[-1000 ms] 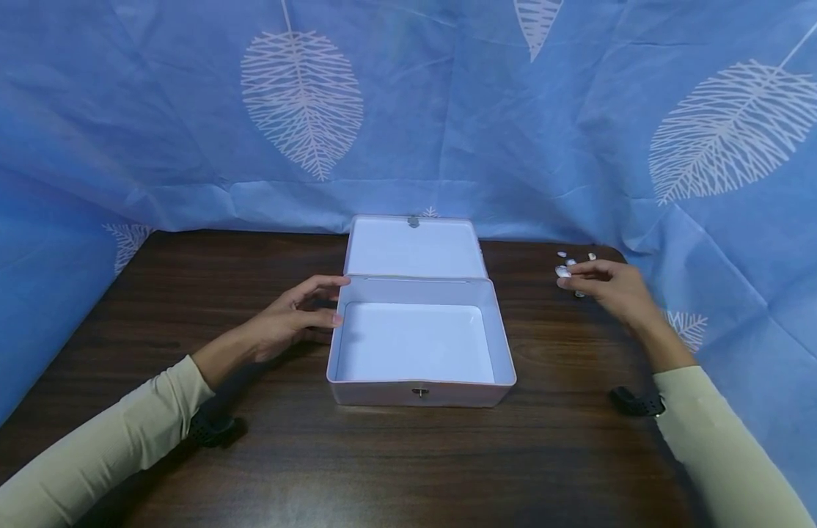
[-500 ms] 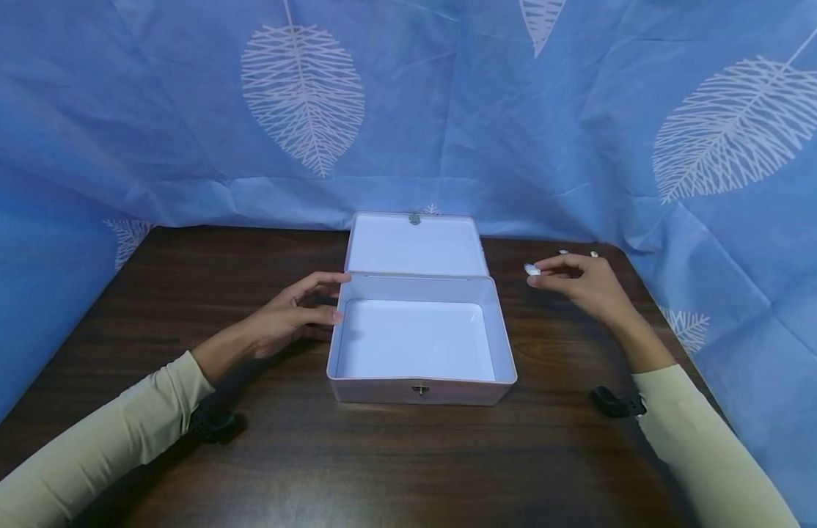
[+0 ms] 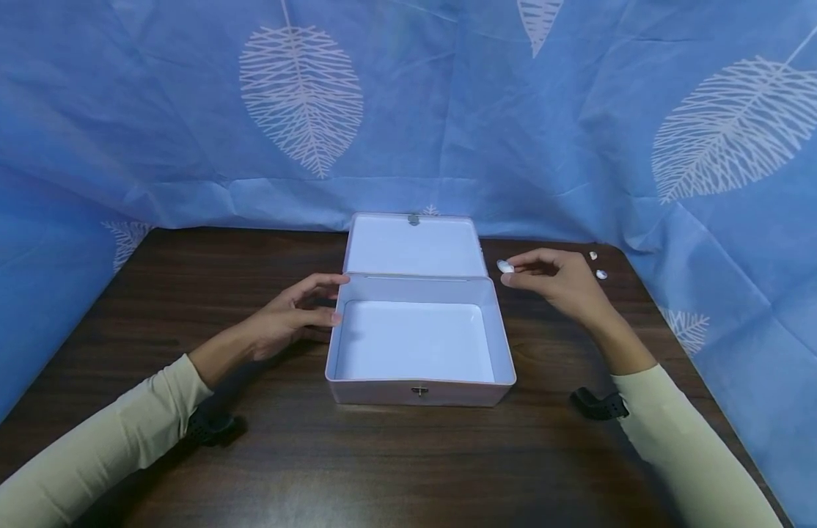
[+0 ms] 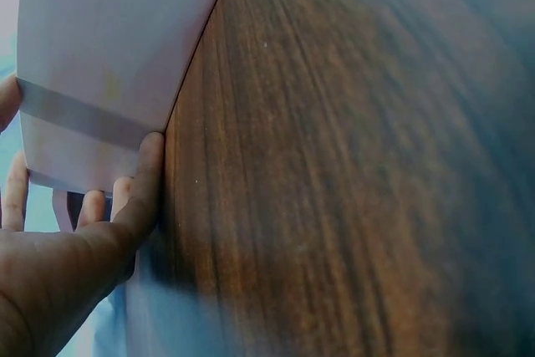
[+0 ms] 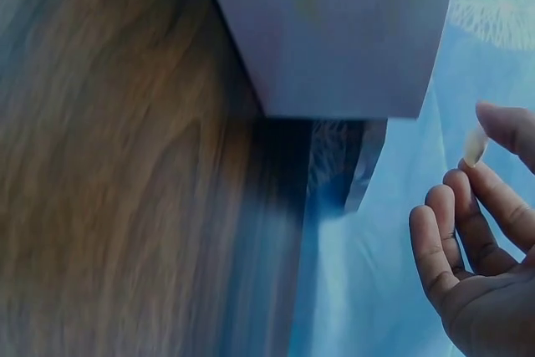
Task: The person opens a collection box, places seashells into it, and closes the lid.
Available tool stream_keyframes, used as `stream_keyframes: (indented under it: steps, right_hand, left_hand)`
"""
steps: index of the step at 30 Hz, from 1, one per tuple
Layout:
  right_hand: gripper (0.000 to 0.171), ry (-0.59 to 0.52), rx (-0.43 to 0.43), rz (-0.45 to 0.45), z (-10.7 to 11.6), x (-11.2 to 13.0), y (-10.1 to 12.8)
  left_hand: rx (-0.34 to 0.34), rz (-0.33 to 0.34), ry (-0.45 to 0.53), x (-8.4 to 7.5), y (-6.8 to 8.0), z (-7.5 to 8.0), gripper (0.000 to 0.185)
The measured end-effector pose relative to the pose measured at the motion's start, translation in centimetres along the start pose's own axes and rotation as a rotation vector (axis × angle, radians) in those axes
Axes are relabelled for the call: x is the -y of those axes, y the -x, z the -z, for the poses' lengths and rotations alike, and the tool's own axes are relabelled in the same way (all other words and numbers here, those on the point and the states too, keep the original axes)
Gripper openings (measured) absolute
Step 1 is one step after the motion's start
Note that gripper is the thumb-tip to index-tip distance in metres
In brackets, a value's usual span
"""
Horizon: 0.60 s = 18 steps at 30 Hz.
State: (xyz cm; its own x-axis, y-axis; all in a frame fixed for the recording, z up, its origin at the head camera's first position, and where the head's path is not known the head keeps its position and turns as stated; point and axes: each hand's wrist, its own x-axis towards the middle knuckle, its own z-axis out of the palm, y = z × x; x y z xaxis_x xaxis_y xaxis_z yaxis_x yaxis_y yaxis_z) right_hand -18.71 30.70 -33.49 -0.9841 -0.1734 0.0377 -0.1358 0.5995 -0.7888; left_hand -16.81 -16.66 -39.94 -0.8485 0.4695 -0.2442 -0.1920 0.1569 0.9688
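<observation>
A pale metal box [image 3: 422, 394] stands on the table with its lid [image 3: 415, 246] tipped back, white inside, with nothing visible in it. My left hand [image 3: 290, 323] rests against the box's left side, fingers spread and loosely bent along the wall; the left wrist view shows its fingertips touching the outer wall [image 4: 100, 48]. Between thumb and fingertips my right hand [image 3: 557, 282] pinches a small white, shell-like piece [image 3: 505, 266], just right of the hinge. In the right wrist view, that piece [image 5: 475, 146] looks thin and translucent, held clear of the box.
Two more small white pieces, one farther back [image 3: 592, 255] and one nearer [image 3: 601, 274], lie at the table's back right corner. Others may be hidden behind the right hand. A blue leaf-patterned cloth [image 3: 514, 132] hangs behind the dark wooden table [image 3: 408, 469].
My right hand has lifted the white piece from the group at the back right and carried it leftward, close to the box. The left hand and box have stayed put.
</observation>
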Motion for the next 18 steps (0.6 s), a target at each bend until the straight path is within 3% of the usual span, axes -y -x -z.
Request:
stream_keyframes:
  steps: [18]
  right_hand:
    - [0.039,-0.091,0.047,0.038,-2.5,2.7,-0.3]
  left_hand:
    - [-0.008,-0.016,-0.001,0.1,0.0,0.0,0.077]
